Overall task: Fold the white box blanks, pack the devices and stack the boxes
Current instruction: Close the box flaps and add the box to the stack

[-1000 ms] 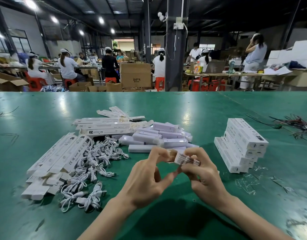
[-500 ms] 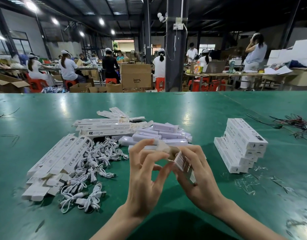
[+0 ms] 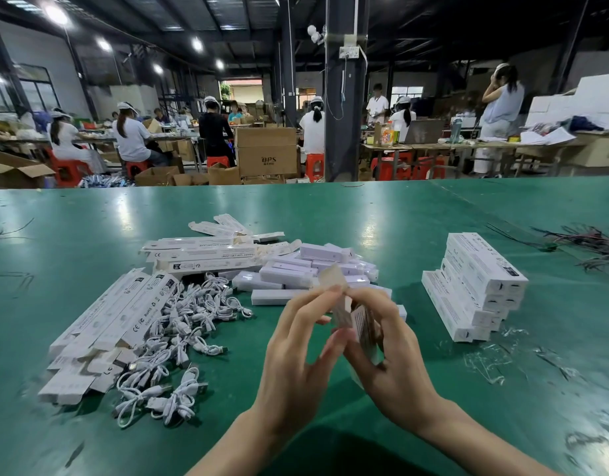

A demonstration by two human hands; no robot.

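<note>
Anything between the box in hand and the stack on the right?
Nothing visible. The box, held in the left hand and right hand, has only bare table between it and the stack. Plastic scraps lie flat on the table in front of the stack, off that line.

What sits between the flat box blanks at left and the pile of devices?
A heap of white USB cables lies between the flat box blanks and the pile of devices, as the head view shows.
</note>
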